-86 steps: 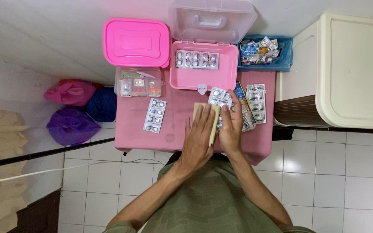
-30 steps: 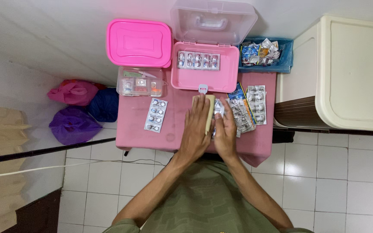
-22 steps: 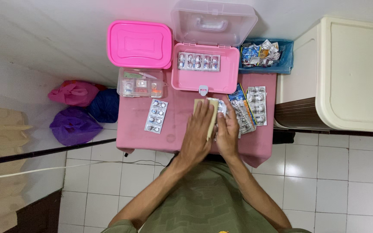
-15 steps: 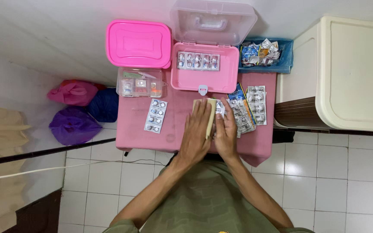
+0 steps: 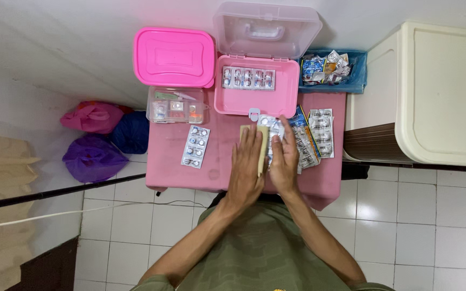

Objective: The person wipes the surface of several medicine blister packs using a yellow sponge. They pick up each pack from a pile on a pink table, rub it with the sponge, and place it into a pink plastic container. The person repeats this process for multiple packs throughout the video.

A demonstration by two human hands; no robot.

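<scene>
My left hand [image 5: 247,164] lies flat on a pale yellow card or box [image 5: 263,144] on the pink table [image 5: 168,172]. My right hand [image 5: 285,160] rests just beside it, fingers over a silver blister pack [image 5: 271,125]. More blister packs [image 5: 314,137] are spread to the right of my hands. In front of them stands an open pink case [image 5: 257,94] with a row of blister packs [image 5: 247,78] inside and its clear lid [image 5: 268,26] raised.
A closed pink box [image 5: 174,57] and a clear compartment tray [image 5: 176,105] stand at the left; a loose blister strip [image 5: 196,146] lies below them. A blue tray of sachets [image 5: 328,70] sits at the back right. A cream cabinet [image 5: 438,91] stands right; bags [image 5: 95,145] lie left on the floor.
Both hands have drawn closer together over the yellow card. The blister pack that my right hand held up earlier now lies near the case front. Little has moved in the last second.
</scene>
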